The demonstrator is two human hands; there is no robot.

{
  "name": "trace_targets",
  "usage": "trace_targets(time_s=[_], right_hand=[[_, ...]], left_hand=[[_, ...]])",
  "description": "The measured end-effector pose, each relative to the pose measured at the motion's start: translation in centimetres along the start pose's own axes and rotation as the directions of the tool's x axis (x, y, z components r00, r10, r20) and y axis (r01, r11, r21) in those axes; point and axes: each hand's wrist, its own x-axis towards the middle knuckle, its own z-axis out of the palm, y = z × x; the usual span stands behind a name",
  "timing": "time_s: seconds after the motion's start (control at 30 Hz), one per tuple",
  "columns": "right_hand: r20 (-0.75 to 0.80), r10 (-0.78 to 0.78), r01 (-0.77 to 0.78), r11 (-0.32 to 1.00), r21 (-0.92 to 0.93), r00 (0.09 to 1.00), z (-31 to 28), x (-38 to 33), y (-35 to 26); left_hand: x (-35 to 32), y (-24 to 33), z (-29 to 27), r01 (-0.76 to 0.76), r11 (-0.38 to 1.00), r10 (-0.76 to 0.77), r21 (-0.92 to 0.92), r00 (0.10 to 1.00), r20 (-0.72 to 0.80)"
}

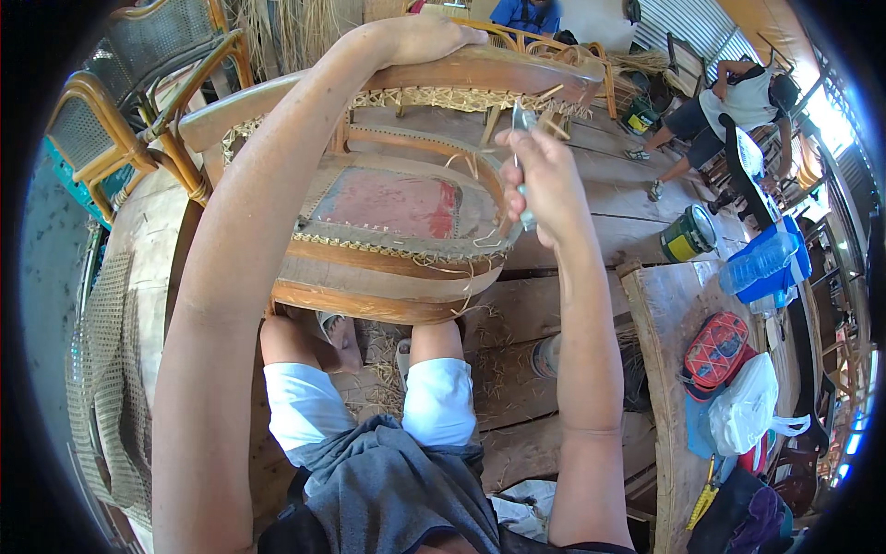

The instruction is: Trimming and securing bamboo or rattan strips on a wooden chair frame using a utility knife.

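**Wooden chair (369, 258) laced along its edges, loose ends left**

On a plank floor (517, 319), the wooden chair sits directly in front of the person, its near edge just above the knees (436, 340). Lacing (434, 98) lines the underside of the top rail (517, 76) and follows the seat's near edge around the red panel (392, 198). That edging looks largely done; what remains seems to be the ends sticking out at the right, though the hidden stretches cannot be judged.

A rough worktable (666, 369) borders the right side, its corner well apart from the chair, giving the right arm room to swing. On the left, a rattan armchair (88, 134) crowds close to the top rail, so space there appears tighter.

The left hand (425, 42) lies over the top rail, fingers nearly straight, touching it without visibly clasping it. The right hand (544, 180) is curled firmly round a hand tool (526, 217), pale green at the handle, perhaps a knife, its metal end near the rail. Beside it juts a thin fibre end (552, 92).
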Motion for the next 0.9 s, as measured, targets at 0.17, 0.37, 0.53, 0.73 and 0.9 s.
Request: trace_targets(time_s=[0.17, 0.37, 0.53, 0.73, 0.9], right_hand=[[0.044, -0.011, 0.006, 0.994, 0.108, 0.999, 0.4, 0.9, -0.2], [-0.195, -0.299, 0.290, 0.954, -0.076, 0.934, 2.5, 2.7, 3.1], [-0.353, -0.743, 0.528, 0.659, -0.536, 0.569, 4.1, 6.6, 7.3], [-0.248, -0.355, 0.413, 0.877, 0.247, 0.902, 4.0, 3.8, 3.9], [-0.204, -0.212, 0.252, 0.947, 0.198, 0.956, 2.5, 4.5, 1.9]], left_hand=[[2.2, -2.6, 0.8, 0.001, 1.000, -0.001, 0.000, 1.000, -0.020], [-0.2, -0.6, -0.4, -0.066, 0.997, 0.066, 0.036, 0.998, 0.009], [-0.6, 0.4, -0.3, -0.106, 0.994, 0.105, 0.040, 0.994, 0.035], [-0.1, -0.4, -0.5, -0.124, 0.991, 0.123, 0.057, 0.992, 0.021], [-0.2, -1.1, 0.8, -0.192, 0.976, 0.203, 0.102, 0.973, -0.113]])
